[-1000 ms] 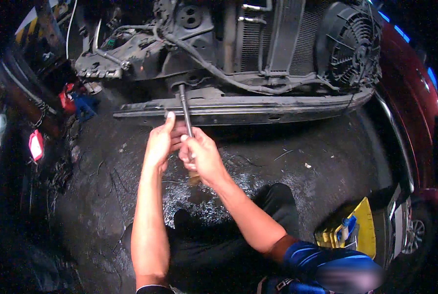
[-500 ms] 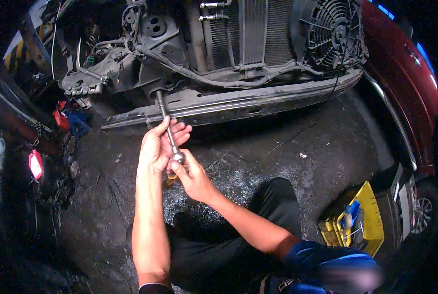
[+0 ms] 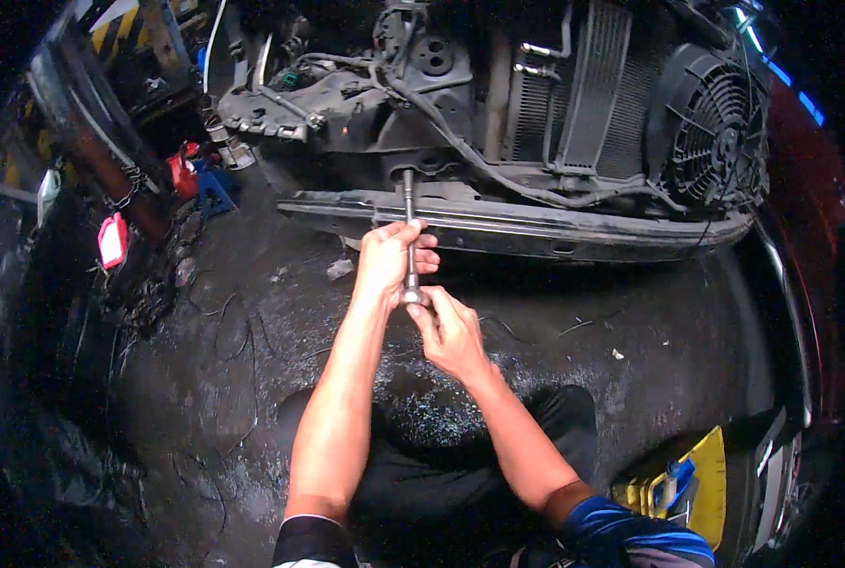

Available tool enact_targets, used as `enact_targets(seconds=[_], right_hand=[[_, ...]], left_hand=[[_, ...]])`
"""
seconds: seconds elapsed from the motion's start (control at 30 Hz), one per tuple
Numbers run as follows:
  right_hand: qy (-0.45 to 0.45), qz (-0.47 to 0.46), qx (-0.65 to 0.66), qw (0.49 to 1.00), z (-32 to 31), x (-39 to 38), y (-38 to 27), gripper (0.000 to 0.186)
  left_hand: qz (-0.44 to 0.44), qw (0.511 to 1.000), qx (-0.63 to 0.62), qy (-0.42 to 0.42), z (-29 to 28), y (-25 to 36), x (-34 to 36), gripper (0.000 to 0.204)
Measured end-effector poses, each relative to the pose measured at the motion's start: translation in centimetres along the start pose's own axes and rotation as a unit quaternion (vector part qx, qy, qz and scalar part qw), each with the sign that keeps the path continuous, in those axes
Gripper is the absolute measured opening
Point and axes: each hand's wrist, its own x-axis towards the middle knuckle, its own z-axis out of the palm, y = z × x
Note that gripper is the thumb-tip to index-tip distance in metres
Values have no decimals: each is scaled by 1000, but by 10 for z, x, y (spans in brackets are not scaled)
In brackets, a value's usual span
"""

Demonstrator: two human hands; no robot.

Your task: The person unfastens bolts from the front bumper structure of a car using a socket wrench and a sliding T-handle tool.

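A long steel extension bar runs from under the car's front end down to a round ratchet head. My left hand holds the bar partway along, thumb across it and fingers curled loosely behind. At the near end, my right hand has its thumb and fingers closed on the ratchet head. The ratchet's handle is hidden. At the top, the bar goes into an opening beneath the dark metal frame, so what its tip meets cannot be seen. A black bumper beam crosses just behind the bar.
Above stand the radiator and a round fan. Left lie a blue jack stand, a red object and a hanging pink-red piece. A yellow tool bin sits lower right, beside a dark red car panel.
The view has swung left, so the car and hands appear farther right. The bar looks more upright, and a yellowish handle end seen below my hands is now out of sight. Both hands keep their hold.
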Motion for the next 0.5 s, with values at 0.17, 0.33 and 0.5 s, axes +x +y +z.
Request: enact_targets(seconds=[0.17,0.33,0.5], right_hand=[[0,-114,15,993,-9,-7,-27,18],[-65,-36,-9,997,-29,108,-120,25],[-216,-145,-230,938,42,281,-132,32]], left_hand=[[8,999,-36,-3,-2,-2,0,21],[49,999,-7,0,-12,-8,-3,22],[-57,991,-122,-29,-12,-1,-8,37]])
